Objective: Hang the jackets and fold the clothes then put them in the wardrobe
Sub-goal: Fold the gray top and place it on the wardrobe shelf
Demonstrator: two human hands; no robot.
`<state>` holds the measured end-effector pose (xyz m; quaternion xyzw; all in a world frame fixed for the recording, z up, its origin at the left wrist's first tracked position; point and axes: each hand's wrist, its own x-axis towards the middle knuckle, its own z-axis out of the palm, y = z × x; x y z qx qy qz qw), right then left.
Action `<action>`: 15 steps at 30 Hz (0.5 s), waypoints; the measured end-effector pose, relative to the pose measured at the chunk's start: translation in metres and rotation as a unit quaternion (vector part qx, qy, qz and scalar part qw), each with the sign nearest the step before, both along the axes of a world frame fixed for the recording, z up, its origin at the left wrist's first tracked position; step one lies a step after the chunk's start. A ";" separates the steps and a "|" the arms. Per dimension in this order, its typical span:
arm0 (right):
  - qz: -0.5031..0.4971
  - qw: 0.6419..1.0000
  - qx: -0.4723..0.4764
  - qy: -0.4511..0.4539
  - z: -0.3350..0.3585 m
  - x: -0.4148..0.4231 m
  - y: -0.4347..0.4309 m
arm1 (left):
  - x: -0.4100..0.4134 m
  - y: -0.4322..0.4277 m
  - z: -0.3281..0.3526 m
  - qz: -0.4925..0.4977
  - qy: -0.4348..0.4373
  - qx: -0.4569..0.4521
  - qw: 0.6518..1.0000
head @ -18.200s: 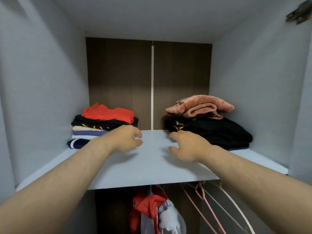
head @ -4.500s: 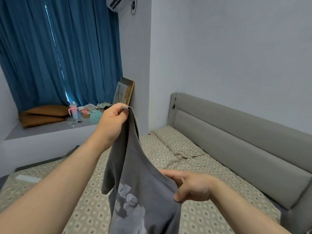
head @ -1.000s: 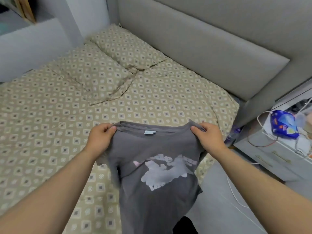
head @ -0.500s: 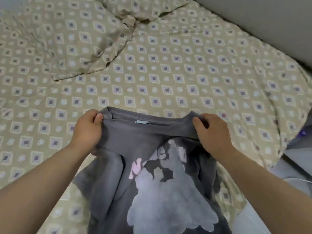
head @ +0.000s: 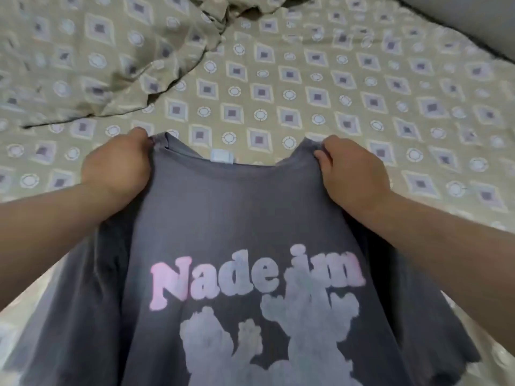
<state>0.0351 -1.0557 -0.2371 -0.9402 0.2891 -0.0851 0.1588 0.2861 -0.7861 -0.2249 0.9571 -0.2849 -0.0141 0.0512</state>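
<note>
A dark grey T-shirt (head: 239, 218) with pink lettering and a pale grey print lies stretched out, print side up, over the bed (head: 306, 87). My left hand (head: 117, 168) grips its left shoulder by the collar. At the other shoulder my right hand (head: 351, 174) grips the fabric the same way. The collar with its small white label points away from me, and the hem runs out of view at the bottom.
The bed is covered by a beige sheet with a diamond pattern. A pillow (head: 97, 51) in the same fabric lies at the upper left. The grey headboard (head: 473, 18) shows at the upper right corner.
The T-shirt has been pulled flat and spread wider over the bed, so its print now reads clearly. Both hands keep their grip on the shoulders and have moved slightly apart.
</note>
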 end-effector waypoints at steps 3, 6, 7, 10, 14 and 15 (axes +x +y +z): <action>0.023 0.999 -0.026 0.037 -0.017 0.024 -0.014 | 0.007 -0.011 -0.021 0.017 -0.010 0.011 1.000; 0.039 0.998 -0.046 0.011 -0.029 0.027 -0.018 | 0.008 -0.005 -0.035 0.016 -0.040 -0.029 0.999; 0.047 0.997 -0.053 0.003 -0.031 0.028 -0.021 | 0.011 -0.004 -0.038 0.013 -0.046 -0.036 0.998; 0.043 0.996 -0.076 -0.008 -0.035 0.036 -0.026 | 0.017 0.000 -0.045 0.017 -0.070 -0.045 0.996; 0.028 0.998 -0.052 0.007 -0.027 0.034 -0.026 | 0.011 -0.008 -0.038 0.031 -0.057 -0.018 0.998; 0.035 0.999 -0.022 0.008 -0.021 0.030 -0.027 | 0.009 -0.013 -0.034 0.040 -0.041 -0.009 0.998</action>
